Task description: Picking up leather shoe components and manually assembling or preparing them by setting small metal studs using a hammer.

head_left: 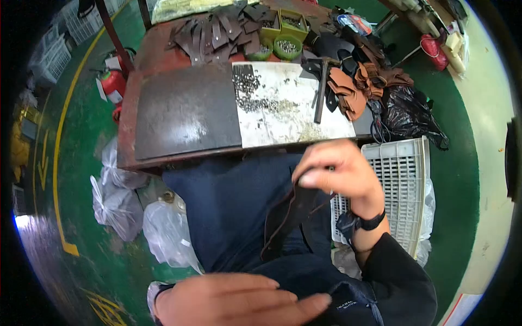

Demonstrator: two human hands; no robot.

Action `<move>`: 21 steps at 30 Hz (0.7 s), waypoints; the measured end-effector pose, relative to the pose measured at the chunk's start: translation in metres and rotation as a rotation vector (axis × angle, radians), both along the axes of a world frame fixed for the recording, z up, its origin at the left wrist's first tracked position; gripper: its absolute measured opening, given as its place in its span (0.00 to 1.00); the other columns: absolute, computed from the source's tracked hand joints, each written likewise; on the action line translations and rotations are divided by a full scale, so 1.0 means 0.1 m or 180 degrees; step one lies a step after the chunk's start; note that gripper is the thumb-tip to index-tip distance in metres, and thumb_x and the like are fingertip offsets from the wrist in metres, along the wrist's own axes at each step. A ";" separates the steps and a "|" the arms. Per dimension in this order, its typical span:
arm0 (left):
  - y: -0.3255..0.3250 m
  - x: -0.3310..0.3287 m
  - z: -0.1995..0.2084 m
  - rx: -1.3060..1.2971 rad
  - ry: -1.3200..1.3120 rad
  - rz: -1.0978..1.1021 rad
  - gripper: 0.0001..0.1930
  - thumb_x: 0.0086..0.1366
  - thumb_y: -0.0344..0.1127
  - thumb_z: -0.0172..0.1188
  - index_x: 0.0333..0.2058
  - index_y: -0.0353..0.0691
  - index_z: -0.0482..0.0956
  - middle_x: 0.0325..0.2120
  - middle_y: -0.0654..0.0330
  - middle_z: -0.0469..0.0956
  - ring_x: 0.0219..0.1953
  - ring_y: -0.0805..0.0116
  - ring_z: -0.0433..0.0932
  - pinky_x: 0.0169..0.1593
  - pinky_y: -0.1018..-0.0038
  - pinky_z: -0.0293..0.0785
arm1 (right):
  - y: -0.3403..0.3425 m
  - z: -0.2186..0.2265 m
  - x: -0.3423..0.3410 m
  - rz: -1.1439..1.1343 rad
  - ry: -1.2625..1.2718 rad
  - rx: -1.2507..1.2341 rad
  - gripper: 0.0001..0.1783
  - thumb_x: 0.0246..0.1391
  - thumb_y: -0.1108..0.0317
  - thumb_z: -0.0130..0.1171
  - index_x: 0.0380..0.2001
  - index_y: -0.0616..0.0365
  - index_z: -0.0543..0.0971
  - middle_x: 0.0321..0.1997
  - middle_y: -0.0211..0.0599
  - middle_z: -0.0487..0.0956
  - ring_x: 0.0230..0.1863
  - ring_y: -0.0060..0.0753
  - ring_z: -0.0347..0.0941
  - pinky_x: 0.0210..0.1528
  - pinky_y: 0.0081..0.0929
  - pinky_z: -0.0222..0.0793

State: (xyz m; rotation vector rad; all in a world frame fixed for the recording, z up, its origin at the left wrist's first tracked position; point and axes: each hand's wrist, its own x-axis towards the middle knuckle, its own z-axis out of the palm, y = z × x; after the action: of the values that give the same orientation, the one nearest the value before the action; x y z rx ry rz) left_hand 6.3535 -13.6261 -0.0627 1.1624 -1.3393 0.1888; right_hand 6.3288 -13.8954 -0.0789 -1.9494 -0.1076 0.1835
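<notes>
Workshop, green painted floor point(81, 179) with yellow lines, me seated at a low rusty tabletop point(128, 125). Nearest: my left hand point(239, 299) flat over my lap, fingers stretched out together, holding nothing. Above it my right hand point(340, 174) has its fingers pinched shut on the top end of a dark leather strip point(291, 214); the strip hangs limp below those fingers, over my blue trousers, short of the tabletop edge. Judging by the droop: light, soft, floppy, not fragile; best held at the end, or pinched at both ends to keep it flat. White plastic crate point(402, 185) just right of the right hand. Beyond the fingers: dark mat point(187, 111), white board point(293, 108) strewn with small rivets point(247, 89), a hammer point(322, 92), brown leather pieces point(348, 92). Farthest: dark cut straps point(212, 35), green tubs point(285, 32).
</notes>
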 end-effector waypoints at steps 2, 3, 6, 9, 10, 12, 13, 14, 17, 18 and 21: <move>-0.04 0.10 0.10 -0.0052 -0.0771 0.0312 0.13 0.58 0.42 0.62 0.39 0.43 0.86 0.37 0.57 0.84 0.30 0.69 0.80 0.34 0.76 0.78 | -0.11 0.03 0.15 -0.0541 0.0300 -0.0142 0.09 0.55 0.65 0.63 0.31 0.61 0.82 0.24 0.29 0.79 0.21 0.18 0.72 0.23 0.19 0.67; -0.05 -0.05 0.11 -0.0182 -0.0604 0.0659 0.14 0.60 0.45 0.60 0.39 0.45 0.86 0.36 0.58 0.84 0.28 0.71 0.79 0.33 0.76 0.77 | -0.11 0.03 0.30 -0.0696 0.0053 -0.0182 0.10 0.56 0.64 0.63 0.30 0.60 0.82 0.23 0.28 0.78 0.19 0.17 0.70 0.20 0.17 0.65; -0.07 -0.09 0.16 0.0181 -0.0298 0.0811 0.14 0.62 0.45 0.58 0.39 0.46 0.86 0.35 0.59 0.84 0.28 0.72 0.78 0.34 0.75 0.77 | -0.42 -0.04 0.89 -0.1310 -0.1326 -0.0700 0.12 0.57 0.63 0.62 0.27 0.61 0.81 0.18 0.24 0.74 0.18 0.14 0.70 0.19 0.17 0.65; -0.10 -0.06 0.14 0.0005 -0.0320 0.0714 0.13 0.64 0.45 0.57 0.39 0.47 0.86 0.34 0.61 0.85 0.28 0.72 0.78 0.35 0.75 0.77 | -0.41 0.14 1.52 -0.1646 -0.2633 -0.0674 0.10 0.59 0.66 0.59 0.35 0.61 0.82 0.25 0.26 0.80 0.22 0.16 0.72 0.24 0.16 0.67; -0.07 -0.05 0.13 0.0009 -0.0327 0.0734 0.13 0.64 0.45 0.57 0.39 0.47 0.86 0.34 0.61 0.85 0.28 0.72 0.78 0.35 0.75 0.77 | -0.31 0.22 1.70 -0.1644 -0.2966 -0.0427 0.09 0.62 0.72 0.55 0.40 0.63 0.83 0.30 0.23 0.81 0.26 0.10 0.70 0.27 0.11 0.65; -0.01 -0.06 0.13 0.0126 -0.0614 0.1376 0.13 0.65 0.45 0.56 0.40 0.47 0.85 0.34 0.61 0.85 0.28 0.72 0.79 0.37 0.75 0.77 | -0.34 0.08 2.15 -0.1659 -0.3263 -0.0727 0.10 0.58 0.70 0.60 0.42 0.60 0.83 0.38 0.31 0.82 0.37 0.20 0.76 0.42 0.18 0.71; -0.02 -0.03 0.18 -0.0006 -0.0625 0.1204 0.13 0.65 0.45 0.56 0.40 0.47 0.85 0.34 0.61 0.85 0.28 0.72 0.79 0.37 0.75 0.77 | -0.84 -0.16 2.38 -0.2024 -0.3743 -0.2252 0.14 0.55 0.55 0.62 0.32 0.55 0.83 0.25 0.35 0.82 0.23 0.39 0.79 0.26 0.30 0.73; 0.10 0.01 0.31 0.0606 -0.0353 0.0858 0.13 0.65 0.45 0.56 0.41 0.47 0.85 0.35 0.61 0.85 0.29 0.72 0.79 0.37 0.75 0.77 | -0.84 -0.35 2.50 -0.1932 -0.3289 -0.2479 0.16 0.53 0.52 0.61 0.37 0.50 0.83 0.37 0.39 0.83 0.34 0.50 0.79 0.36 0.39 0.76; 0.30 0.19 0.51 0.1300 -0.0387 0.0364 0.14 0.64 0.46 0.57 0.41 0.47 0.85 0.36 0.61 0.85 0.30 0.71 0.80 0.39 0.76 0.77 | -0.64 -0.94 2.67 -0.1106 -0.2294 -0.2639 0.16 0.54 0.61 0.58 0.46 0.49 0.81 0.48 0.41 0.80 0.50 0.45 0.76 0.53 0.37 0.71; 0.36 0.23 0.50 0.1429 -0.0581 0.0250 0.14 0.64 0.47 0.57 0.41 0.47 0.85 0.36 0.61 0.85 0.31 0.71 0.80 0.39 0.76 0.77 | -0.40 -1.07 2.55 -0.0877 -0.2141 -0.2349 0.16 0.53 0.59 0.57 0.43 0.48 0.82 0.44 0.45 0.79 0.47 0.50 0.75 0.50 0.42 0.72; -0.03 0.02 0.20 0.0496 0.0245 0.1206 0.15 0.63 0.47 0.58 0.42 0.47 0.85 0.37 0.62 0.85 0.30 0.72 0.79 0.38 0.76 0.77 | -0.39 -1.36 1.87 -0.0492 -0.2088 -0.2108 0.11 0.56 0.62 0.56 0.37 0.54 0.82 0.40 0.42 0.79 0.44 0.48 0.76 0.46 0.40 0.73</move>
State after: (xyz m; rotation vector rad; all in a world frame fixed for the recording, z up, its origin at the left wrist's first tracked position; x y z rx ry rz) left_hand 6.3555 -13.6292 -0.0423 1.5364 -1.0711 0.3133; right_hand 6.5160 -13.9343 -0.2153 -2.5972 -0.3592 -0.6033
